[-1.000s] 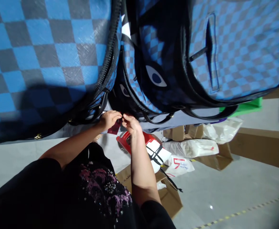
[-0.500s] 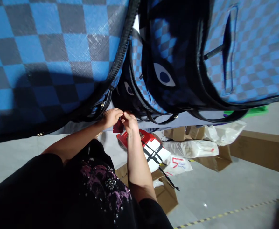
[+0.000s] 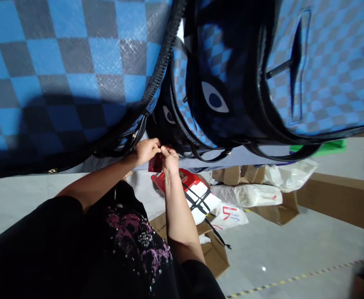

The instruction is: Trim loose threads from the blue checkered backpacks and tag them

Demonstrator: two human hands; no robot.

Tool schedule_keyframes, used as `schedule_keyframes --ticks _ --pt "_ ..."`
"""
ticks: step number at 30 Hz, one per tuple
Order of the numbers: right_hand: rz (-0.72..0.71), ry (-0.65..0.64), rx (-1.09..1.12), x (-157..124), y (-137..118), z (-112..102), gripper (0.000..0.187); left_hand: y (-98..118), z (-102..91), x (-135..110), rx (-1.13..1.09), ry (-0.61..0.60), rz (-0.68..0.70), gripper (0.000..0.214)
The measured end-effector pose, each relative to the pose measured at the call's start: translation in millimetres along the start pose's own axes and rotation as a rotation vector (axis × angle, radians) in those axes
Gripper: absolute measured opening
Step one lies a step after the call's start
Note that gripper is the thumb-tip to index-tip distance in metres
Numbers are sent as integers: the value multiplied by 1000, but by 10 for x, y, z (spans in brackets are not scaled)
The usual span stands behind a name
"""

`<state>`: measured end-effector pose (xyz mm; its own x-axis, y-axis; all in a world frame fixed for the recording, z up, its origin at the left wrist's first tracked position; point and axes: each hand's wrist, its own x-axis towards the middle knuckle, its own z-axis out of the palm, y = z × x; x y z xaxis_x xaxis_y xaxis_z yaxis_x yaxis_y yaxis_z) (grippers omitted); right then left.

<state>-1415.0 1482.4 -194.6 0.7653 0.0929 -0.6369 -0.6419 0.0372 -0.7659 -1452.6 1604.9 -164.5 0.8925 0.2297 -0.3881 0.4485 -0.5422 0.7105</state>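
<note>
My left hand (image 3: 148,150) and my right hand (image 3: 170,159) meet fingertip to fingertip, both closed in a pinch. Whatever lies between the fingertips is too small or hidden to make out. Just below them shows a dark red flat piece (image 3: 155,164); whether my fingers hold it I cannot tell. Right above the hands is a dark bag with a printed eye (image 3: 169,114) and blue-grey checks. A large blue and grey checkered bag (image 3: 76,54) with a black zip edge fills the upper left. Another checkered bag with an eye print (image 3: 214,97) stands to the right.
Behind my right forearm is a red and white object wrapped in black cord (image 3: 197,195). White plastic bags (image 3: 247,195) and an open cardboard box (image 3: 216,253) lie on the grey floor. A long cardboard box (image 3: 340,199) and something green (image 3: 333,146) are at the right.
The view has shifted slightly. My hands stay pinched together in nearly the same place, with only small finger movements.
</note>
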Motion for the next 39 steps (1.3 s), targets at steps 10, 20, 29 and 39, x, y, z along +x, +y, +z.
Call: schedule_keyframes --ticks 10,20,29,39 --pt "8 43 29 -13 5 37 19 40 130 -61 82 10 -59 19" --pt "45 39 73 -53 -31 37 24 146 24 -96 78 -60 -123 22" --pt "77 5 60 27 -14 1 21 215 -20 -105 61 -99 -111 22" --pt "112 -65 0 139 23 -96 15 180 48 -128 -28 -76 -105 19"
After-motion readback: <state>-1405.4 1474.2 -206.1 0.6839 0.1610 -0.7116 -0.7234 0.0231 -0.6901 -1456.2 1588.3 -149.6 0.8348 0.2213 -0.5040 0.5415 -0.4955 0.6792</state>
